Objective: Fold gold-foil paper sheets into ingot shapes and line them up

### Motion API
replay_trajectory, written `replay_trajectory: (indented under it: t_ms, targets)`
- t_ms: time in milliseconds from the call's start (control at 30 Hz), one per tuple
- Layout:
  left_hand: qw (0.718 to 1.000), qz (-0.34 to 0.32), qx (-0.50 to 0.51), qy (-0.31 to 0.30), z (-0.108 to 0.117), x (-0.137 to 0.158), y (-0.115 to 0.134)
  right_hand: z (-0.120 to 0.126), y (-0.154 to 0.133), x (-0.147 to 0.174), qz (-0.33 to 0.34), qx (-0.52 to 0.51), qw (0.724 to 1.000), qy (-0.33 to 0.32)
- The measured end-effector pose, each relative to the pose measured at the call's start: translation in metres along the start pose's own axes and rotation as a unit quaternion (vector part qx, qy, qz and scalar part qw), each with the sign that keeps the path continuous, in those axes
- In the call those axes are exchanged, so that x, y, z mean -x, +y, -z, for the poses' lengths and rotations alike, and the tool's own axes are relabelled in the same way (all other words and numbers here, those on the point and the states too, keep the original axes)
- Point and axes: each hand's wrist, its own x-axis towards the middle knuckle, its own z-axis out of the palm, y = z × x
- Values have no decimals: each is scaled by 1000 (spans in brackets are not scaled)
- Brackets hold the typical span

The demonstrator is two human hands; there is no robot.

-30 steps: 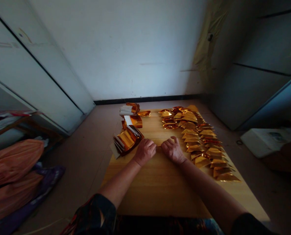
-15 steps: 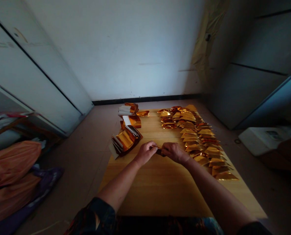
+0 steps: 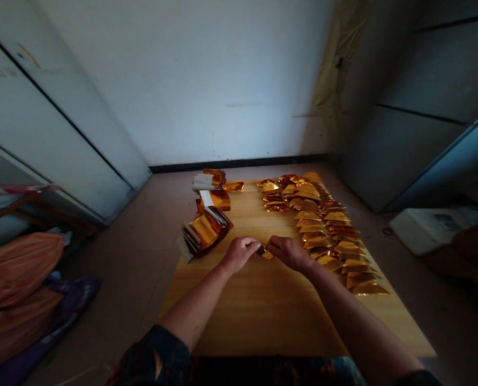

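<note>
My left hand (image 3: 240, 254) and my right hand (image 3: 289, 252) meet over the middle of a wooden table (image 3: 259, 316). Between them is a small piece of folded gold foil paper (image 3: 267, 255), pinched by the fingers of both hands. Much of it is hidden behind the fingers, so its full shape does not show. Close beyond my left hand lies a fanned stack of gold foil sheets (image 3: 204, 230) with pale undersides. Rows of folded gold paper pieces (image 3: 313, 228) lie beside my right hand, overlapping along the table's right side.
Further back on the left are a smaller foil stack (image 3: 221, 200), a curled bundle (image 3: 209, 179) and one boat-shaped gold piece (image 3: 233, 186). A white box (image 3: 419, 230) stands on the floor at right. Orange cloth (image 3: 17, 268) lies at left, near a cabinet (image 3: 54, 107).
My hands have drawn slightly apart, and the foil piece between them has turned so that a bright gold face shows below the fingers. The view has shifted a little.
</note>
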Motion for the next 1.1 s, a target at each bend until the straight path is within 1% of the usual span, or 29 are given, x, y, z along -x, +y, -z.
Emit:
replay_trajectory:
  t_ms: [267, 400, 533, 600, 667, 767, 900, 1000, 1100]
  targets:
    - [999, 0, 51, -9, 1, -3, -5, 1, -3, 0, 10, 14, 1000, 21]
    - [996, 3, 92, -11, 0, -3, -3, 2, -8, 1, 13, 27, 999, 40]
    - [990, 7, 143, 0, -3, 0, 3, 4, -12, 2, 50, 28, 995, 81]
    - [988, 4, 151, 0, -3, 1, 5, 4, -13, 2, 65, 36, 992, 100]
    - [992, 4, 129, -10, -1, 0, 5, 4, -13, 3, 68, 43, 991, 106]
    - [996, 15, 83, -29, 2, -2, 7, 5, -13, 5, 68, 43, 992, 96]
    - [997, 8, 52, -59, 6, -2, 10, 8, -16, 6, 104, 57, 990, 80]
    - [998, -37, 6, -46, 5, -2, 11, 7, -16, 5, 137, 96, 982, 85]
    - [991, -123, -59, 4, 2, -5, 6, 3, -12, 3, 159, 158, 967, 119]
